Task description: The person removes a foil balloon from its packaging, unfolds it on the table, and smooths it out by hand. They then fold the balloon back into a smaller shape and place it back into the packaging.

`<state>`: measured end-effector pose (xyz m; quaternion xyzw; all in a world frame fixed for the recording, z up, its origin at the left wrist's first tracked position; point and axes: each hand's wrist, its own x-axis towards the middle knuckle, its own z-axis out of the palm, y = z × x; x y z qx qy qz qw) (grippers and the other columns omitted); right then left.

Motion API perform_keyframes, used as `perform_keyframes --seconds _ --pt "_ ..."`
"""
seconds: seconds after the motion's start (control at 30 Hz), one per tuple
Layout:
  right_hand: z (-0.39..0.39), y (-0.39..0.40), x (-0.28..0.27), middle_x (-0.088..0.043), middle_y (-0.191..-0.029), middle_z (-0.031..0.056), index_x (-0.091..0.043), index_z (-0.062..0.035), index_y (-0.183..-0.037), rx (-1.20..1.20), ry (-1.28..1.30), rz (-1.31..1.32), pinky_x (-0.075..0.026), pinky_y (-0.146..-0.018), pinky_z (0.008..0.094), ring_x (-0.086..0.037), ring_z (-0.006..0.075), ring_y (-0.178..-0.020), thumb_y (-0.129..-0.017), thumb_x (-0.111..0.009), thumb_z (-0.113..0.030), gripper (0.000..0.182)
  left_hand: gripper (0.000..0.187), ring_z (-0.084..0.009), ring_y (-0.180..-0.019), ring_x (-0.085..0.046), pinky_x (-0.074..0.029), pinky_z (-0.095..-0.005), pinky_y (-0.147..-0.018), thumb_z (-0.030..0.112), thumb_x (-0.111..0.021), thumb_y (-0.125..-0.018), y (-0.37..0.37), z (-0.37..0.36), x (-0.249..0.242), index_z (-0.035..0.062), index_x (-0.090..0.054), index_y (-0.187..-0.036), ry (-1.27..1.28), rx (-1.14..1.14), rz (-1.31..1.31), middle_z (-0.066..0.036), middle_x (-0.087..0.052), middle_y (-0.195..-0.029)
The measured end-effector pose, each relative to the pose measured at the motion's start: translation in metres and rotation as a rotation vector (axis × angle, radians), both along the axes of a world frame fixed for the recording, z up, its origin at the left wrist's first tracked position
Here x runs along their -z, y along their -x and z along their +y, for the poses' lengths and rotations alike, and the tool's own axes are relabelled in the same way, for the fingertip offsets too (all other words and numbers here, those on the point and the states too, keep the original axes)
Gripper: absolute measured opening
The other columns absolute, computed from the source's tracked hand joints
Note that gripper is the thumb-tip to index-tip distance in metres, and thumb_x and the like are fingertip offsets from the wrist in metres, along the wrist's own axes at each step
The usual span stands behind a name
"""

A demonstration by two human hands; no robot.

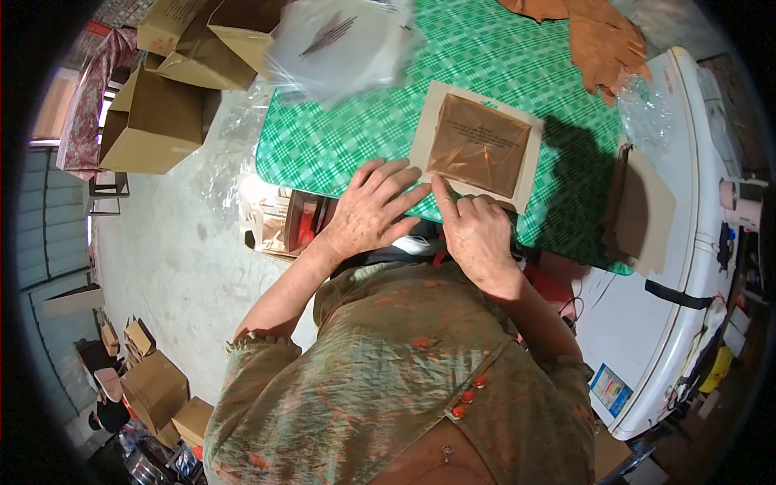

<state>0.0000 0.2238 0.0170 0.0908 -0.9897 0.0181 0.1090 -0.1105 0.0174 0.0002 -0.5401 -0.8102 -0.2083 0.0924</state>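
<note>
A brown square piece in a clear printed plastic bag (480,145) lies on a larger beige board (422,133), near the front edge of the green checked table (311,145). My left hand (372,208) is at the table edge, fingers spread, left of the board's lower corner, holding nothing. On the other side, my right hand (475,236) has its index finger stretched towards the board's lower left corner and the other fingers bent by its lower edge. Nothing shows in its grasp. A stack of clear plastic bags (343,48) lies at the back left of the table.
Open cardboard boxes (158,121) stand at the left. Brown leather pieces (606,44) lie at the back right. More brown pieces and a beige board (647,210) sit at the right by a white appliance (683,267). Below the table's left edge is an open box (297,222).
</note>
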Motion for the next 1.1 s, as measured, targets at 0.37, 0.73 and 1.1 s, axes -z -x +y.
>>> perform_keyframes --seconds 0.37,0.73,1.1 --pt "0.004 0.000 0.000 -0.061 -0.071 0.0047 -0.059 -0.0083 -0.146 -0.011 0.019 0.021 -0.055 -0.065 0.0362 -0.066 0.0226 -0.073 -0.082 -0.069 -0.011 0.065 0.051 -0.0302 -0.133 -0.054 -0.040 -0.0507 -0.114 0.042 -0.068 -0.093 0.000 0.001 -0.002 0.0155 -0.066 -0.137 -0.010 -0.004 0.008 -0.009 -0.060 -0.136" --pt "0.065 -0.091 -0.026 -0.058 -0.070 0.0038 -0.071 -0.0068 -0.115 0.043 0.108 -0.083 -0.051 -0.059 0.0381 -0.063 0.0223 -0.066 -0.082 -0.082 -0.017 0.036 0.046 -0.0319 -0.131 -0.056 -0.042 -0.0530 -0.114 0.028 -0.079 -0.087 -0.001 -0.004 -0.008 0.0150 -0.069 -0.130 -0.043 0.047 -0.042 -0.010 -0.062 -0.136" --pt "0.081 -0.116 0.016 -0.059 -0.106 0.0097 -0.068 -0.0099 -0.121 0.065 0.242 0.135 -0.050 -0.069 0.0430 -0.061 0.0310 -0.084 -0.082 -0.082 -0.010 0.041 0.040 -0.0303 -0.128 -0.058 -0.042 -0.0554 -0.115 0.021 -0.080 -0.085 -0.001 -0.005 -0.006 0.0165 -0.073 -0.123 -0.037 0.085 -0.024 -0.008 -0.064 -0.131"
